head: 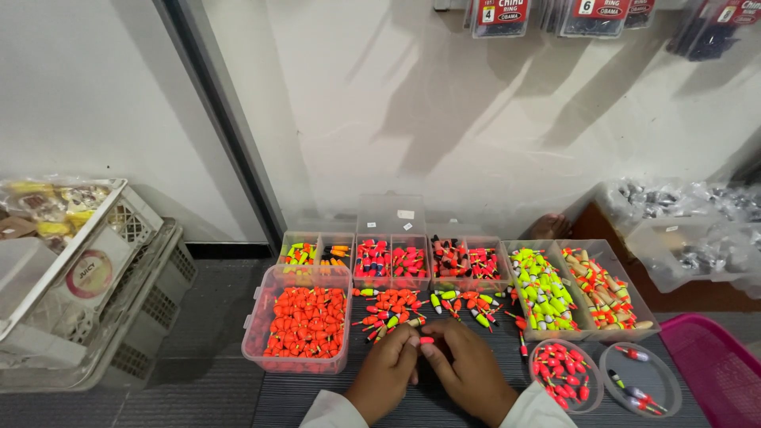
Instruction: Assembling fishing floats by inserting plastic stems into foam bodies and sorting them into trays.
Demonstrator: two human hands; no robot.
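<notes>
My left hand point(386, 372) and my right hand point(468, 371) meet low in the middle of the view on a dark ribbed mat point(341, 400). Between their fingertips they pinch a small red fishing float point(427, 340). Just beyond the fingers lies a loose pile of red, yellow and black floats point(404, 307). A clear box full of orange-red floats point(305, 321) stands left of my left hand. Two round clear lids, one holding red floats point(564, 379) and one with a few floats point(640, 382), sit right of my right hand.
Clear compartment boxes of mixed floats point(392, 260) line the back, and two trays of yellow-green and wooden floats point(575, 292) sit at right. White plastic crates point(119, 269) stand at left, a pink basket point(717, 364) at far right, with bagged sinkers point(682, 222) behind it.
</notes>
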